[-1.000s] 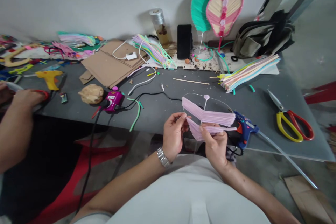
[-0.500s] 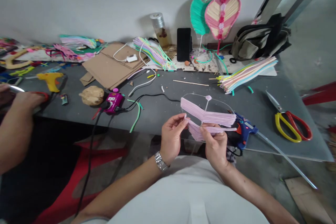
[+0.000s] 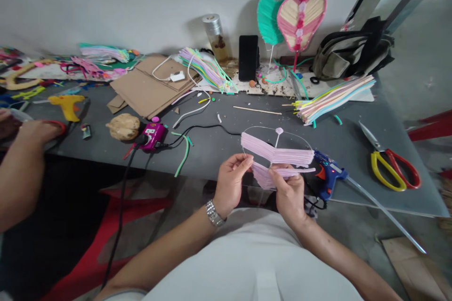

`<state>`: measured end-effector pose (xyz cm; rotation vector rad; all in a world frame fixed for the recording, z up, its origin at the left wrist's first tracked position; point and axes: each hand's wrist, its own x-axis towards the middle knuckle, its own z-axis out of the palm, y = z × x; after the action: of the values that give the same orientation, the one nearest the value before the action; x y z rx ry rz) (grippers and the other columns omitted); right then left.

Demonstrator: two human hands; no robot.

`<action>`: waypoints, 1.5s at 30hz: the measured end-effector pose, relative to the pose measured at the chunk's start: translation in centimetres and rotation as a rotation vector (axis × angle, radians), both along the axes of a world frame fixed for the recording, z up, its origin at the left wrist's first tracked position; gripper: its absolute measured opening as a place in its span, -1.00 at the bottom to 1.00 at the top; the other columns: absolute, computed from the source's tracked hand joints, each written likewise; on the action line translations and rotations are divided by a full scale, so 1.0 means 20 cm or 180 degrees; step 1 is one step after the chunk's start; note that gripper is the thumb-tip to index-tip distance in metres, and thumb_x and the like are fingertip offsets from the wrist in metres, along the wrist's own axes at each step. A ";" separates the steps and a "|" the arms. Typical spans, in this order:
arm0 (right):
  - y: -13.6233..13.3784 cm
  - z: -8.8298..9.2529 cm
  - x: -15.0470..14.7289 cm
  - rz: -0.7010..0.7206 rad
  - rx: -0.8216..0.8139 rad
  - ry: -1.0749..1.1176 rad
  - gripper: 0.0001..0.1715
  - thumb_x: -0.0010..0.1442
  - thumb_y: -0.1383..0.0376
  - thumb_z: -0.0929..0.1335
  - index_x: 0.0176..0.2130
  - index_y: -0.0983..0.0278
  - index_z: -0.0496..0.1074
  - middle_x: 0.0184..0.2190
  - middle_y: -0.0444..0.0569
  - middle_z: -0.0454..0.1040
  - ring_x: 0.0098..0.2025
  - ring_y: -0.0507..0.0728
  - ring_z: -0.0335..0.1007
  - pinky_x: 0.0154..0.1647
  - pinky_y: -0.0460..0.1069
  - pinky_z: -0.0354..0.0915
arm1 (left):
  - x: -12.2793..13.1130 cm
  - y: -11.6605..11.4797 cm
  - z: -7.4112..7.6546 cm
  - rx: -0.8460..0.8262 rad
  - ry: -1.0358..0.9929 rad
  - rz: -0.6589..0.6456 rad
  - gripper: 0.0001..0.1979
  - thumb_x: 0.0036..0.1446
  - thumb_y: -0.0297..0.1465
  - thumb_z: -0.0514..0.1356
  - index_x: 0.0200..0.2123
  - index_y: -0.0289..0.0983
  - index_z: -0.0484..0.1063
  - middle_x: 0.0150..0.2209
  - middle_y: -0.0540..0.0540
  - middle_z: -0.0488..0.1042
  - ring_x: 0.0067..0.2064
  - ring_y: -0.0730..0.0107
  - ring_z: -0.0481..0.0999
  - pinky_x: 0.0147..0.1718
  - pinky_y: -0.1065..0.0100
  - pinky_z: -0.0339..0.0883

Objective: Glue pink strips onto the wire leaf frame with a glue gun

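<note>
My left hand (image 3: 230, 183) is half closed, its fingertips pinching the edge of a wire leaf frame (image 3: 282, 128) layered with pink strips (image 3: 277, 154). My right hand (image 3: 290, 195) pinches the lower strips between thumb and fingers, holding them above the worktop (image 3: 212, 160) edge, just beside a blue glue gun (image 3: 328, 175).

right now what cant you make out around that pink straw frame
All from the head view:
- lower part of the wire frame: hidden by the right hand and the pink straws
- what the left hand pinches: covered by its fingers
- what the co-worker's hand grips: covered by that hand, partly cut off by the left edge
- contents of the glass jar: too small to identify
</note>
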<state>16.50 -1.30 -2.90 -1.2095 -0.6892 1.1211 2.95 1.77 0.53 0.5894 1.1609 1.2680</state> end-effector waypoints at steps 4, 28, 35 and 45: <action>0.01 -0.01 0.00 0.0089 -0.0132 0.0245 -0.77 0.05 0.18 0.54 -0.38 0.27 0.52 -0.47 -0.15 0.51 -0.42 0.06 0.35 -0.30 -0.02 0.30 | -0.01 0.00 0.00 -0.0117 -0.0064 -0.0160 -0.65 -0.16 -0.18 0.57 -0.41 -0.30 0.62 -0.42 -0.01 0.54 -0.41 0.52 0.42 -0.34 0.43 0.32; 0.02 -0.01 0.01 0.0135 -0.0306 0.0378 -0.75 0.00 0.18 0.56 -0.41 0.28 0.53 -0.52 -0.15 0.47 -0.46 0.05 0.30 -0.37 -0.03 0.28 | -0.01 0.00 0.01 -0.0249 0.0133 -0.0170 -0.71 -0.12 -0.24 0.52 -0.40 -0.30 0.60 -0.42 -0.01 0.53 -0.37 0.49 0.42 -0.32 0.41 0.29; 0.02 -0.03 0.01 0.0123 -0.0242 0.0498 -0.75 0.02 0.20 0.57 -0.39 0.28 0.53 -0.52 -0.16 0.48 -0.46 0.04 0.31 -0.36 -0.04 0.28 | 0.00 -0.03 0.01 -0.0047 0.0035 -0.0241 -0.68 -0.16 -0.37 0.51 -0.27 -0.28 0.62 -0.39 0.01 0.53 -0.34 0.48 0.43 -0.29 0.40 0.30; 0.01 -0.01 0.02 0.0145 -0.0214 0.0200 -0.77 0.02 0.21 0.56 -0.40 0.29 0.53 -0.49 -0.15 0.50 -0.44 0.04 0.32 -0.33 -0.04 0.27 | -0.01 -0.02 0.05 -0.0356 -0.0041 -0.0310 -0.69 -0.18 -0.34 0.51 -0.32 -0.31 0.61 -0.41 0.02 0.50 -0.38 0.50 0.40 -0.32 0.38 0.27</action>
<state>16.82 -1.00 -3.14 -1.2153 -0.6382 1.2235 2.66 1.41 1.53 0.5474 1.1706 1.1152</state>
